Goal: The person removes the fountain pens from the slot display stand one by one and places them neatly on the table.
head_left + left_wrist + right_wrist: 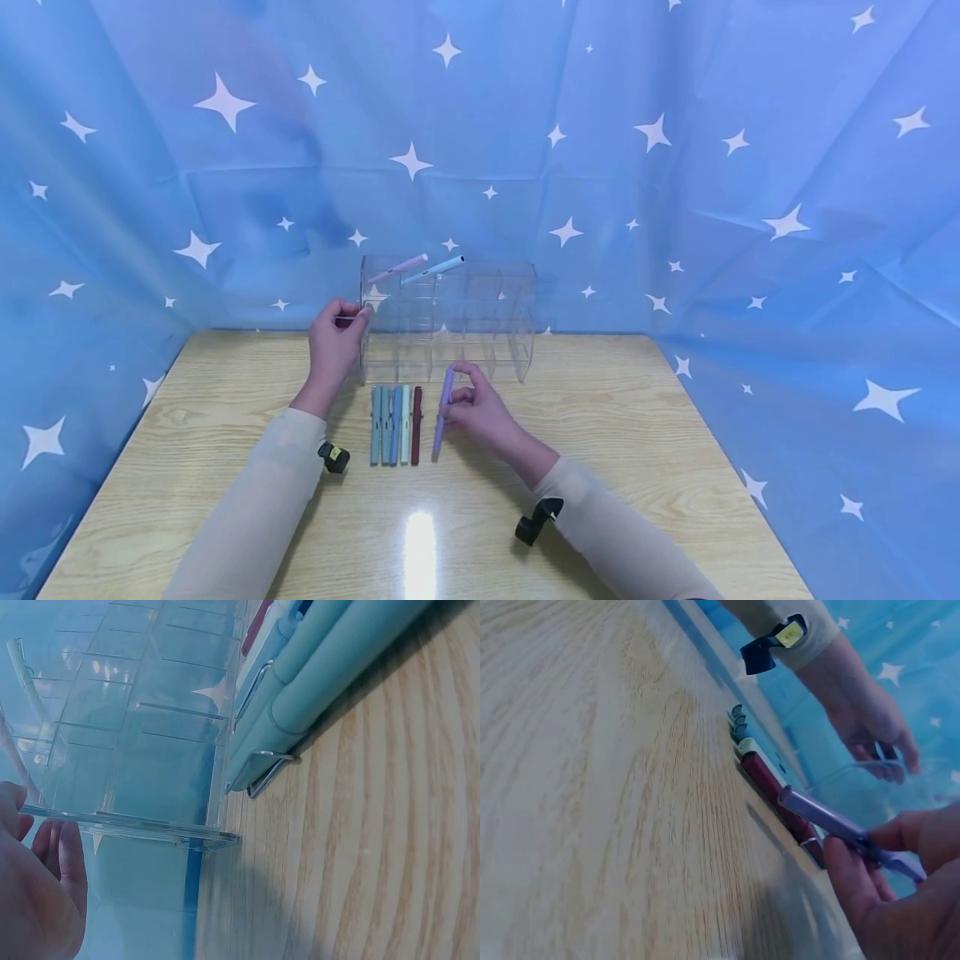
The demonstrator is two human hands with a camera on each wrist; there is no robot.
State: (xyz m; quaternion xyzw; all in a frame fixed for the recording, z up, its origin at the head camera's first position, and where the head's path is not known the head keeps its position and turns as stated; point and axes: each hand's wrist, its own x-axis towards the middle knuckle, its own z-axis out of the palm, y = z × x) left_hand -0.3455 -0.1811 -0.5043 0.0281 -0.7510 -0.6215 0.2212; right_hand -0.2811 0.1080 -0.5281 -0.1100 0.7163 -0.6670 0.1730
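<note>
My left hand [335, 337] grips the left side wall of a clear plastic organizer [135, 825], thumb on one face and fingers on the other. In my right hand [487, 417] a purple pen [447, 390] is pinched between thumb and fingers, slanted in front of the organizer. The right wrist view shows the pen [821, 814] close over the table. Just left of it lies a dark red pen [416, 427], at the end of a row with a pale green pen [405, 427], a blue pen [395, 427] and two teal pens [376, 427].
A pink pen [405, 267] and a light blue pen [447, 266] lean in the organizer's upper left compartments. The wooden table [637, 433] meets a blue star-patterned curtain [510, 108] behind the organizer. Each sleeve carries a small black wrist camera [334, 457].
</note>
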